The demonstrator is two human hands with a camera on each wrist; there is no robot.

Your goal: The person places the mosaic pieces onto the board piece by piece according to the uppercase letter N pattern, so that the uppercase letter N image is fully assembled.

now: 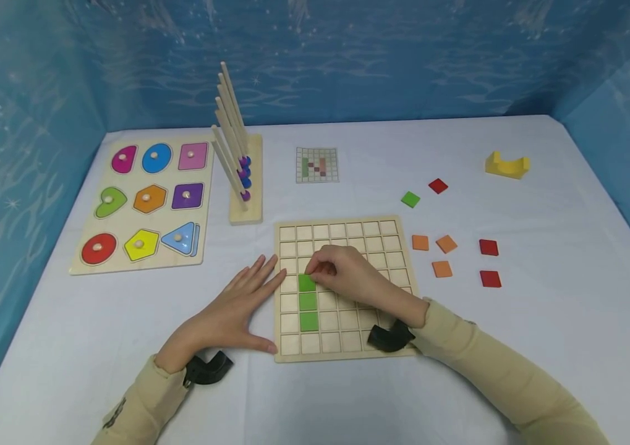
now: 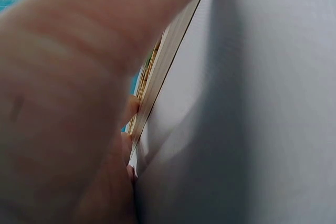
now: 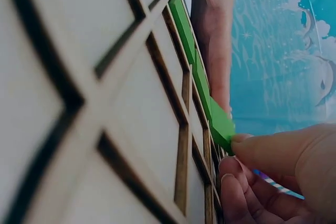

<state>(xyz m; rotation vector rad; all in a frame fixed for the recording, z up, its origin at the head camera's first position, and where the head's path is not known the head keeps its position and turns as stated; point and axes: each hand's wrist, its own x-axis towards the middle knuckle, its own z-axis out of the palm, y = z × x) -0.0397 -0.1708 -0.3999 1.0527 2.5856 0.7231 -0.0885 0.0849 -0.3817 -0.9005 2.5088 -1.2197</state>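
On my feed, the right hand (image 1: pixel 348 271) pinches a tilted green square tile (image 1: pixel 306 283) in the second column from the left of the wooden grid board (image 1: pixel 342 356), just above two seated green tiles (image 1: pixel 308 301). I see the left hand (image 1: pixel 237 306), fingers spread wide, touching the board's left edge. Three orange square tiles (image 1: pixel 420 242) lie just right of it.

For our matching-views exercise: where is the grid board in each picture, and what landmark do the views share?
Head: grid board below centre, slightly right.
Left wrist: grid board, a narrow slanting strip, upper middle.
Right wrist: grid board, filling the left and middle.
Shared landmark: left hand, respectively left of centre, left side, top.
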